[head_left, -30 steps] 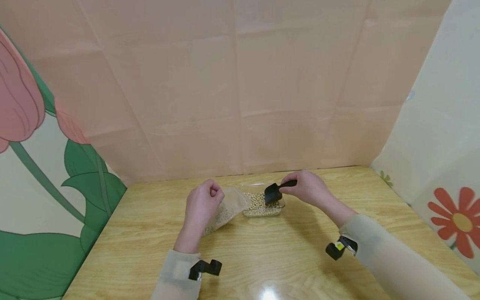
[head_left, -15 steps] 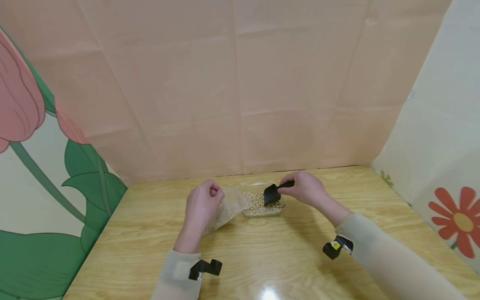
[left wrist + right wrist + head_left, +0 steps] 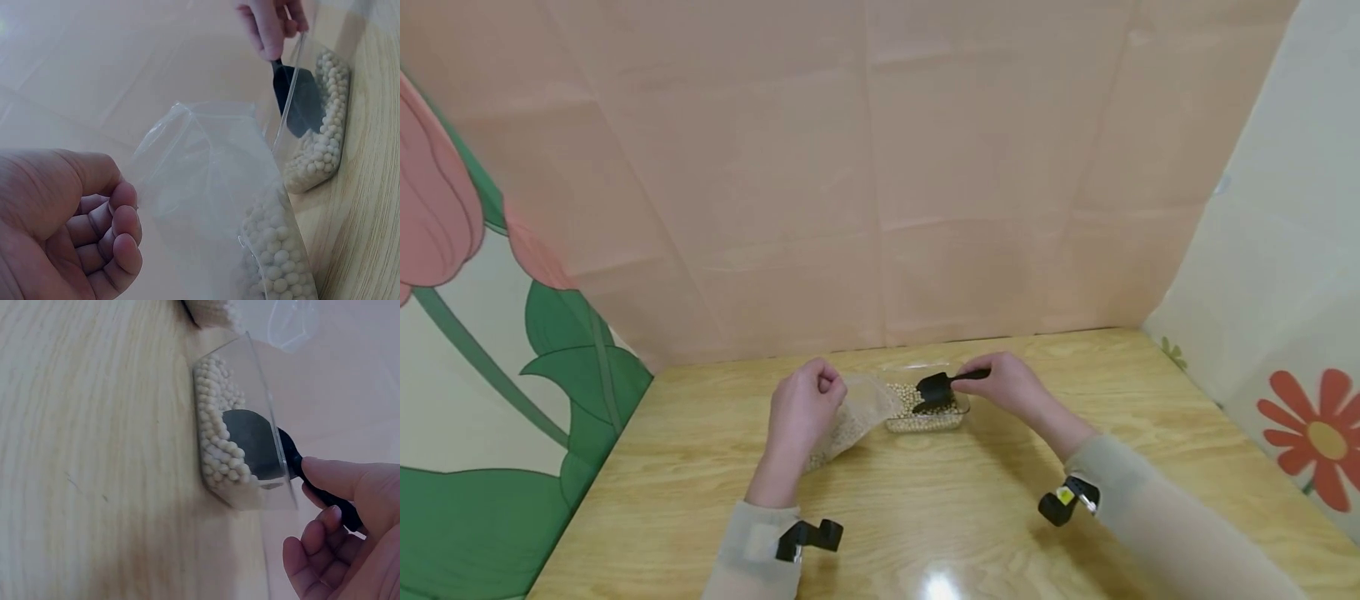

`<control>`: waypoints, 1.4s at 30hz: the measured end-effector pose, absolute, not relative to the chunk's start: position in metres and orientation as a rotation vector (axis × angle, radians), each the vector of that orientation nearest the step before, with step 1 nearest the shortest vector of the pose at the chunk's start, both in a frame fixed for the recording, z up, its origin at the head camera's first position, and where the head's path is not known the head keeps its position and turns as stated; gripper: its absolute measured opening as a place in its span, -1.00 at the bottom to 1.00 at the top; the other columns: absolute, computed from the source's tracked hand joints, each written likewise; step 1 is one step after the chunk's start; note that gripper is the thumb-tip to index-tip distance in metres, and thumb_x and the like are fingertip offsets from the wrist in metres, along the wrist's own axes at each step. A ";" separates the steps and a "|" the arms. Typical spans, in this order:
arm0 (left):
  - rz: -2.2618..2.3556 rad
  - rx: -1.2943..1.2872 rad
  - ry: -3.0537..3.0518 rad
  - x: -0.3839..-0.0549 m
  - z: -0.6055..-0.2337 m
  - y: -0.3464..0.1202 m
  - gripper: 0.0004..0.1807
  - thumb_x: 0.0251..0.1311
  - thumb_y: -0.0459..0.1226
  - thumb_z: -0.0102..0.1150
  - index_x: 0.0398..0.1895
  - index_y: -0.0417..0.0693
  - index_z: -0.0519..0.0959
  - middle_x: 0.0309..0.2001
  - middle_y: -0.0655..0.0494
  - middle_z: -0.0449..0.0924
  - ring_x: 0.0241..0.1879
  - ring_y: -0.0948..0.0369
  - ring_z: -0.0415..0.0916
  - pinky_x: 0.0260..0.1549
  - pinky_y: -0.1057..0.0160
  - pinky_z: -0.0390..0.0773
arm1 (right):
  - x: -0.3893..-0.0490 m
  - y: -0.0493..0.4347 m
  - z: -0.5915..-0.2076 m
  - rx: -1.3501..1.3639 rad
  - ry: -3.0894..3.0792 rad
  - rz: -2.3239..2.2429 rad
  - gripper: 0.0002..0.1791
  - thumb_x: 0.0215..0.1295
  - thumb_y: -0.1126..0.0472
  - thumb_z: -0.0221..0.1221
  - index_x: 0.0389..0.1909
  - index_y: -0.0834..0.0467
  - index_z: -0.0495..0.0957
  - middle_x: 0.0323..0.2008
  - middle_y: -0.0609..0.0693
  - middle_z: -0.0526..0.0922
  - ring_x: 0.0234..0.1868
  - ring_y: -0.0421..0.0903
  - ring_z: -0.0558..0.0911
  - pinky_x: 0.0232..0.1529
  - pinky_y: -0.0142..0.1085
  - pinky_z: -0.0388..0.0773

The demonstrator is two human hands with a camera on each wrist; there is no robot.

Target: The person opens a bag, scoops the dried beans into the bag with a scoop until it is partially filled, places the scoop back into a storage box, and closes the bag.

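The right hand's (image 3: 1003, 385) grip pinches the handle of the black scoop (image 3: 936, 392), probably so the blade can reach down at a slant; the blade is inside the clear box (image 3: 248, 367), among its beans. The left hand's (image 3: 800, 407) grip pinches the edge of the clear bag (image 3: 200, 150), seemingly to hold it upright beside the box. Pale, round beans (image 3: 212, 381) line the box's bottom; similar ones lie low in the bag. The box stands on the tabletop (image 3: 925, 517).

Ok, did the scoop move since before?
Yes: in the head view, the scoop has moved left against the box, closer to the bag.
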State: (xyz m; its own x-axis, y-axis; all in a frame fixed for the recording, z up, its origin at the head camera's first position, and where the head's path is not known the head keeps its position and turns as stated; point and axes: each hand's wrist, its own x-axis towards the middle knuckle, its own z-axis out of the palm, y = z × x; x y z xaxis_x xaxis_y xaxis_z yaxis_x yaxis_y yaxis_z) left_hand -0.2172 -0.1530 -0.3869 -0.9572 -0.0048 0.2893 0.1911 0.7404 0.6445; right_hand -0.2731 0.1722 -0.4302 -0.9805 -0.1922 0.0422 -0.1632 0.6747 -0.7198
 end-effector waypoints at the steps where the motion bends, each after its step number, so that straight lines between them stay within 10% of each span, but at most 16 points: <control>1: -1.031 -0.146 -2.669 -0.217 -0.387 -0.153 -0.93 0.43 -0.36 0.27 -0.24 -0.08 0.71 -0.43 0.16 0.67 -0.50 0.20 0.55 -0.36 0.13 0.61 | -0.273 0.171 -0.432 -0.284 2.825 -1.242 -0.62 0.42 -0.01 0.50 0.10 0.13 0.84 0.23 0.21 0.76 0.26 0.24 0.69 0.27 0.18 0.59; 13: -1.028 -0.149 -2.663 -0.218 -0.385 -0.152 -0.93 0.42 -0.37 0.27 -0.25 -0.09 0.71 -0.45 0.18 0.66 -0.52 0.21 0.54 -0.36 0.12 0.60 | -0.271 0.159 -0.455 -0.183 2.713 -1.422 -0.60 0.38 -0.03 0.53 0.13 0.09 0.84 0.17 0.15 0.80 0.10 0.10 0.74 0.13 0.01 0.65; 20: -1.039 -0.128 -2.676 -0.216 -0.385 -0.152 -0.93 0.42 -0.36 0.27 -0.24 -0.08 0.71 -0.43 0.17 0.67 -0.50 0.20 0.55 -0.34 0.11 0.61 | -0.271 0.152 -0.462 -0.147 2.669 -1.471 -0.53 0.38 -0.08 0.52 0.19 0.07 0.82 0.36 0.19 0.68 0.46 0.24 0.55 0.47 0.22 0.41; 42: -1.036 -0.128 -2.663 -0.216 -0.387 -0.158 -0.93 0.42 -0.36 0.28 -0.25 -0.09 0.71 -0.43 0.17 0.68 -0.52 0.21 0.54 -0.38 0.13 0.59 | -0.269 0.144 -0.476 -0.066 2.503 -1.773 -0.56 0.37 -0.04 0.54 0.18 0.06 0.83 0.32 0.09 0.72 0.46 0.18 0.55 0.52 0.14 0.36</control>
